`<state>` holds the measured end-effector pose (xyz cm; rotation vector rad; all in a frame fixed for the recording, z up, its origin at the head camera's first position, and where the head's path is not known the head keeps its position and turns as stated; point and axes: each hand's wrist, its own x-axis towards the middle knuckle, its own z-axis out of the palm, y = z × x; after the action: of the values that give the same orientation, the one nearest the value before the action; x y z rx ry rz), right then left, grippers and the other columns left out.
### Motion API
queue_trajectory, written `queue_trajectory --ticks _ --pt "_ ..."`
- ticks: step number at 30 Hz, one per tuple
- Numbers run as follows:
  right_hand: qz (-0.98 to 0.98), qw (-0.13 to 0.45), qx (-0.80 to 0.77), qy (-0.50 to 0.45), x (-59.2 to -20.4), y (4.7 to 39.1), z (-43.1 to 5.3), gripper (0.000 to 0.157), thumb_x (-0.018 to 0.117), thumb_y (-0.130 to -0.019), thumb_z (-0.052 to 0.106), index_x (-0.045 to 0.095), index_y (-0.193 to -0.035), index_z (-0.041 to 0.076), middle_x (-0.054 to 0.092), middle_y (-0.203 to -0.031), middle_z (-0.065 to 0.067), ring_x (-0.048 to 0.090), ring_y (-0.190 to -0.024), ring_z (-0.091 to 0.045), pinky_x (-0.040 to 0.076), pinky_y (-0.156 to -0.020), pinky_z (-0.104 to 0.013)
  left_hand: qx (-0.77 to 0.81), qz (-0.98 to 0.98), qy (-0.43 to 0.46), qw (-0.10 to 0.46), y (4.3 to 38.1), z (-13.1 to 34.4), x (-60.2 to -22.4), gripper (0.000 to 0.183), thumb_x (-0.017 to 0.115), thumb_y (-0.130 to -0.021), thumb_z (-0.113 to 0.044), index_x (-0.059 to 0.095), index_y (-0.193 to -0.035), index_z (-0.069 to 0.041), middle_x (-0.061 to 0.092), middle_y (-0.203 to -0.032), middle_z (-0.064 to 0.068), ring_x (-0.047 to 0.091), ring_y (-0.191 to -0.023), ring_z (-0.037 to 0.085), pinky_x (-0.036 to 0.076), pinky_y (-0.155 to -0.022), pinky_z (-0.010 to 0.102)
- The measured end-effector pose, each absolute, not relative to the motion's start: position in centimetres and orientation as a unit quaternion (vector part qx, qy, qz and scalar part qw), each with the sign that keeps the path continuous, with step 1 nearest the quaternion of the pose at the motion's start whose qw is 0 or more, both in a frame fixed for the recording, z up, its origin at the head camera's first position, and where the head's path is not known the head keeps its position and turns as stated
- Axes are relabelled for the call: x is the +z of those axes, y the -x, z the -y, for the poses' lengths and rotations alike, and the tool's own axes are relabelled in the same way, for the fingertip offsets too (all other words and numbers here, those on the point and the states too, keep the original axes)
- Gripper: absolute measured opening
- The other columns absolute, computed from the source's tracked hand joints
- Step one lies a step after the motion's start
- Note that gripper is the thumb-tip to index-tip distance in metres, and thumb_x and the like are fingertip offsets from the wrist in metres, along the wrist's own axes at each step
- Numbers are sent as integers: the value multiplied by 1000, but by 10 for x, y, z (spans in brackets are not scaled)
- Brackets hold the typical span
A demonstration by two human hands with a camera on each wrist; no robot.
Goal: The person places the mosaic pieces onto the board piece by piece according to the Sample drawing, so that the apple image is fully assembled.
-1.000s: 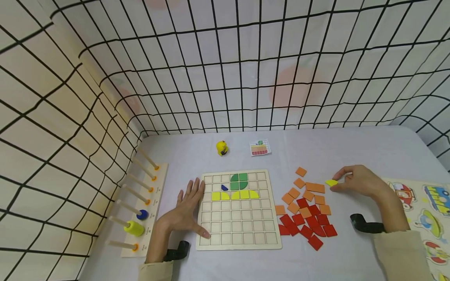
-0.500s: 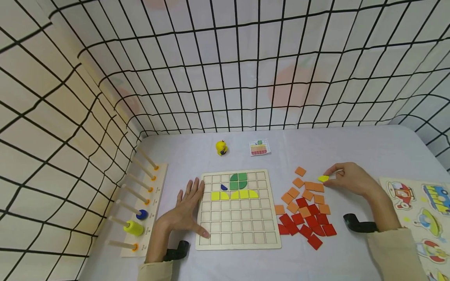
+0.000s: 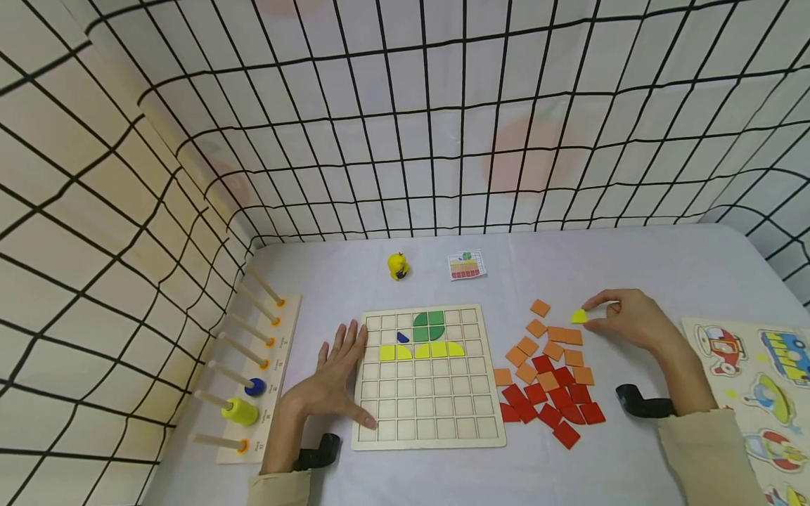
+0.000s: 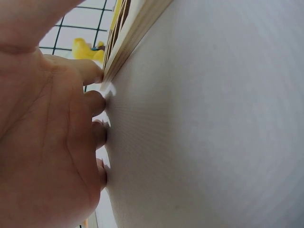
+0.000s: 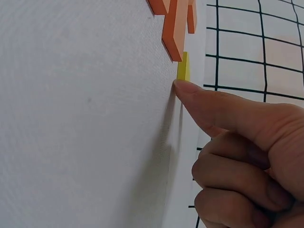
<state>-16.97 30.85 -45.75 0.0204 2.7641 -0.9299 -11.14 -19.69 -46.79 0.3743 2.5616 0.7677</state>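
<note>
Between thumb and index finger my right hand pinches a yellow quarter-round tile, just beyond the loose orange tiles; the right wrist view shows the same yellow tile at the fingertips. My left hand lies with spread fingers along the left edge of the wooden grid board, its thumb on the lower left corner. Set in the board are green tiles, a row of yellow tiles and a small dark blue piece. Red tiles lie loose right of the board.
A printed pattern card and a yellow toy duck sit behind the board. At left stands a peg board with blue and yellow rings. A picture puzzle board lies at far right. Black netting encloses the table.
My right hand has shifted a little left with the yellow tile, which has turned between the fingers. The left hand has stayed in place.
</note>
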Motion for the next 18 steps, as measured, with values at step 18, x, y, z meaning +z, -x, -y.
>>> queue_trajectory --ticks 18 --pt "-943 90 -320 18 -445 171 -272 43 74 -95 24 65 -122 -8 44 -67 -3 45 -71 -20 36 -53 -26 275 -926 -136 217 112 197 -467 159 103 -51 -46 0 -167 -13 -16 -174 11 -20 -161 35 -13 -127 64"
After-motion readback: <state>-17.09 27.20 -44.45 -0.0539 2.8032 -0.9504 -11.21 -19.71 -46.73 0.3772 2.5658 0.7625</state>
